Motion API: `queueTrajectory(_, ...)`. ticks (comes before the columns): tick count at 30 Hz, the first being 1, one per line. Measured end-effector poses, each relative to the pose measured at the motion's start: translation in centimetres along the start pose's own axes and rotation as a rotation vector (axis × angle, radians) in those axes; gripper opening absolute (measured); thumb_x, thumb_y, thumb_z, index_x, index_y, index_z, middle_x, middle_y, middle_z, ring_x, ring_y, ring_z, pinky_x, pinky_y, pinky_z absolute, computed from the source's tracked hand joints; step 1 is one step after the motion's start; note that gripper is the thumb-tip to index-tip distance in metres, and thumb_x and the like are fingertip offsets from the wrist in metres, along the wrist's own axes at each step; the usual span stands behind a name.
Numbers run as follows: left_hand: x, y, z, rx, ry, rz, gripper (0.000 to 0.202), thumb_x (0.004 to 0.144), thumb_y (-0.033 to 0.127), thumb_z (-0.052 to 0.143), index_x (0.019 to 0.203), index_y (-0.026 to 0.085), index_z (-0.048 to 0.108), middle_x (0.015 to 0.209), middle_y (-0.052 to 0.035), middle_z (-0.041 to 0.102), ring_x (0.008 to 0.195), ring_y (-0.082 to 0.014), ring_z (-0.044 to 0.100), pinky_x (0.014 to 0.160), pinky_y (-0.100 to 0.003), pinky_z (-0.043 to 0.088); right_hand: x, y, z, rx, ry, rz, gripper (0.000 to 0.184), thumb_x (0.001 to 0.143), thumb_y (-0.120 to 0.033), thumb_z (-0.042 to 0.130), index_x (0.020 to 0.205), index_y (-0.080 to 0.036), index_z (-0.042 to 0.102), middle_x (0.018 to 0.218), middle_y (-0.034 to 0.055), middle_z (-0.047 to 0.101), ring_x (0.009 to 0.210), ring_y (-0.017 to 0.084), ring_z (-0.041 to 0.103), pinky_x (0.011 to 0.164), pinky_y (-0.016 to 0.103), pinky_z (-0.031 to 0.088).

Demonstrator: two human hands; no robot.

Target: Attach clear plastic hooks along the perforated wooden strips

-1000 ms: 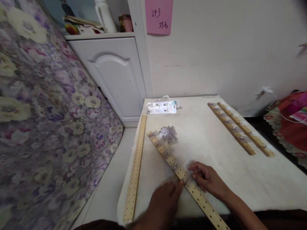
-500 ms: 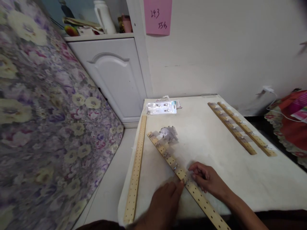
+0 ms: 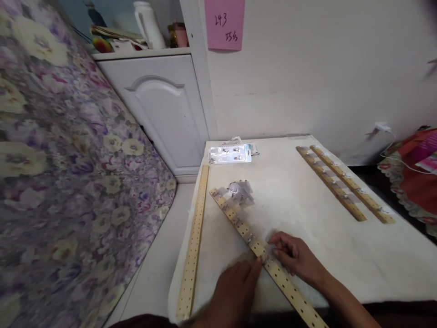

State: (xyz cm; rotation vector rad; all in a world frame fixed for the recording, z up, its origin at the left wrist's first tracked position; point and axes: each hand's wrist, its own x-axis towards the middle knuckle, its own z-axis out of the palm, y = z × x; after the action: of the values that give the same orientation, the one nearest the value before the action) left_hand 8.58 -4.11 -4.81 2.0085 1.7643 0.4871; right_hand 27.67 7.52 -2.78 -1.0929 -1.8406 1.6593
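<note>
A clear hook on a wooden strip is being flanked by two hands, one on either side. At its left, the strip's edge is being touched by a fingertip of the left hand; whether anything is being pinched there cannot be told. At its right, the thumb and index finger of the right hand are being held bent toward each other beside the hook; whether its edge is being pinched or only touched cannot be told.

The strip is being laid on the slant between the hands, its long axis running from beyond the grip on the left to nearer on the right, where it is being cut off by the lower border of the view. Its far stretch is being lined with more clear hooks, its near stretch showing rows of holes.

The left hand is being kept palm down, the right turned sideways with its remaining fingers curled.

Just beside the strip's far end, a pile of loose hooks is being borne by the table. Left of the grip, a bare strip is being seen; farther beyond, a plastic pack; well off to the right, two hooked strips.
</note>
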Motion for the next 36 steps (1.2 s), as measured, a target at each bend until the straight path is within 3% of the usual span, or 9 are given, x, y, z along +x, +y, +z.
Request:
queueTrajectory(9,0.2,0.2,-0.7,0.287,-0.024,0.162,0.045,0.092,0.019,0.039,0.137,0.026,0.036,0.094,-0.0046,0.065,0.079,-0.0187,0.058,0.067,-0.029,0.044,0.0,0.1,0.0,-0.002,-0.005,-0.008,0.009,0.085,-0.025,0.053,0.092,-0.021,0.057,0.063,-0.0062,0.042,0.049,0.007,0.038,0.044,0.019,0.031)
queueTrajectory(15,0.1,0.2,-0.4,0.316,0.001,0.174,0.047,0.09,0.017,0.04,0.136,0.025,0.035,0.095,-0.0039,0.065,0.081,-0.0187,0.058,0.068,-0.028,0.044,0.0,-0.4,-0.1,-0.012,-0.014,-0.024,0.009,0.084,-0.023,0.053,0.092,-0.021,0.058,0.061,-0.0067,0.039,0.05,0.008,0.037,0.044,0.019,0.03)
queueTrajectory(23,0.2,0.9,-1.5,0.341,-0.084,0.167,0.051,0.087,0.019,0.046,0.137,0.021,0.035,0.096,-0.0056,0.066,0.08,-0.0215,0.06,0.068,-0.032,0.046,0.0,-0.1,-0.1,-0.027,-0.016,-0.007,0.008,0.085,-0.024,0.053,0.091,-0.022,0.058,0.063,-0.0056,0.044,0.051,0.008,0.039,0.046,0.02,0.03)
queueTrajectory(36,0.1,0.5,-0.7,0.346,0.003,0.21,0.057,0.083,0.014,0.048,0.137,0.021,0.032,0.095,-0.0054,0.066,0.08,-0.0213,0.06,0.068,-0.031,0.046,-0.1,-0.3,-0.1,-0.033,-0.01,-0.018,0.006,0.084,-0.024,0.053,0.088,-0.021,0.057,0.061,-0.0064,0.04,0.051,0.008,0.036,0.046,0.02,0.028)
